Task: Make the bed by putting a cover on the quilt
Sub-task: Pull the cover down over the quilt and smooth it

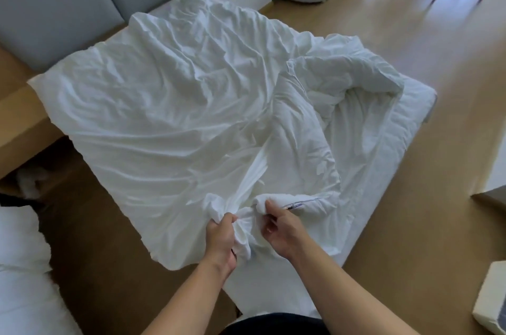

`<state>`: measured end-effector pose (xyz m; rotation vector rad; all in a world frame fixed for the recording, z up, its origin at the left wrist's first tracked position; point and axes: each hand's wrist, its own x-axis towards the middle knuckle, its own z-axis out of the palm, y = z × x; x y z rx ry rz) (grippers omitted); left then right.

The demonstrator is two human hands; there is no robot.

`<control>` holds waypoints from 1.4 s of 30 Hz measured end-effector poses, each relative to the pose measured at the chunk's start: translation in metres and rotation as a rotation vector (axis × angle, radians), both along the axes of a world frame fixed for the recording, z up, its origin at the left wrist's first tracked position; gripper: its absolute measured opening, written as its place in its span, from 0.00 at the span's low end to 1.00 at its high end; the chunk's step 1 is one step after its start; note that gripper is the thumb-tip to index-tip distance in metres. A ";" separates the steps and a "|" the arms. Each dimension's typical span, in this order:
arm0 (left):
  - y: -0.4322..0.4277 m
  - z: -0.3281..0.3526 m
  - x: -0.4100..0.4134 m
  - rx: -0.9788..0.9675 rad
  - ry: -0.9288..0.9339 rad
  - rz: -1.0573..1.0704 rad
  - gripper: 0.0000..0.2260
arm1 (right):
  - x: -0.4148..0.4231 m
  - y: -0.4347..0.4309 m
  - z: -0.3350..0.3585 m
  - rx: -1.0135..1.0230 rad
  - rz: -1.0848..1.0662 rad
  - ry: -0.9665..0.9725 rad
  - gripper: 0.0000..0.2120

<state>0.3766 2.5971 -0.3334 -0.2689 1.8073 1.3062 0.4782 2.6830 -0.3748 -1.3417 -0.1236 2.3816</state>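
Head camera is looking down at the bed (405,126), where the white cover (153,115) is lying spread and wrinkled over most of it. The quilt (336,74) is lying bunched along the bed's right edge, reaching to the near corner. The left grip (221,236) is clenching gathered cover fabric at that corner, and the right grip (279,229) is pinching the quilt's corner just beside it

Left hand (222,236) and right hand (279,228) grip the white cover (153,121) on the bed (410,104).
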 end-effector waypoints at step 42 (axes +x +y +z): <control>-0.036 -0.020 -0.082 0.248 -0.822 -0.321 0.16 | -0.073 -0.056 0.000 0.281 0.245 -0.488 0.09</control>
